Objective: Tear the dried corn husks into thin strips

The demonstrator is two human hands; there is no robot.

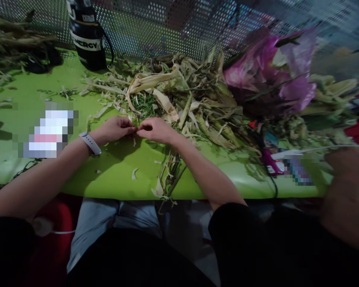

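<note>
A: Near edge first. Any risk?

B: Yep. Dry strands (pixel 169 175) trail over the near edge of the counter (pixel 107 185), just L of the R forearm (pixel 209 171). If that arm swings L, they cd get swept off, IMO.

A: Bit farther in?

B: Pale strip (pixel 134 141) at the fingertips looks thin; a hard tug from both sides cd snap it. Slack pinch & it prob. drops among the scraps.

A: Hands?

B: L hand (pixel 119 129), w/ pale wristband (pixel 90 143): fingers curled, thumb & index pinched, no real gap, apparently on that strip. R hand (pixel 154 129): narrow pinch too, tips meeting the L's, seemingly on same strip. Too small to tell who grips which end.

A: Beyond them?

B: Heap of dry husks (pixel 218 99), just past the hands & spreading R, w/ green sprigs (pixel 146 105) at its L side. Then pink bag (pixel 251 67) far R, black bottle (pixel 88 44) far L, mesh panel (pixel 131 24) at the back.
</note>
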